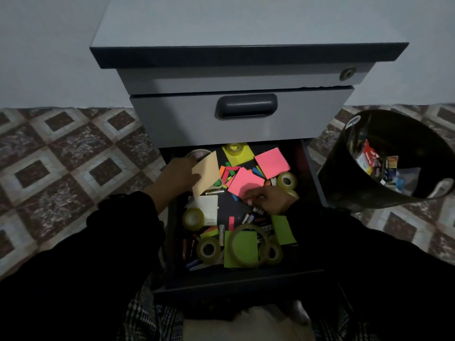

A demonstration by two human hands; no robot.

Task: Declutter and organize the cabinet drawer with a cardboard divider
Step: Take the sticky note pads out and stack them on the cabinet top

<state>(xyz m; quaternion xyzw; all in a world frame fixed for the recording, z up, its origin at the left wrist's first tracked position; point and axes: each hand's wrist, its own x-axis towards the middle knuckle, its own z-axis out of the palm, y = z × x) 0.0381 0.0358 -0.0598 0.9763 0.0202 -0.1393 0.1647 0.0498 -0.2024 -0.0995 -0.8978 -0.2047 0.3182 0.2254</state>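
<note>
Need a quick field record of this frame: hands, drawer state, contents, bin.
left hand: holds a tan cardboard piece over the drawer
right hand: fingers curled among small items by a pink sticky pad; grip unclear
drawer: bottom one open, cluttered
contents: tape rolls, green sticky pad, batteries
bin: right of cabinet, holds trash

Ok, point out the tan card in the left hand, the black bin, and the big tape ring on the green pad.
tan card [206, 172], head view, centre of its face
black bin [344, 168], head view, outer wall
big tape ring [233, 238], head view, left band
</note>
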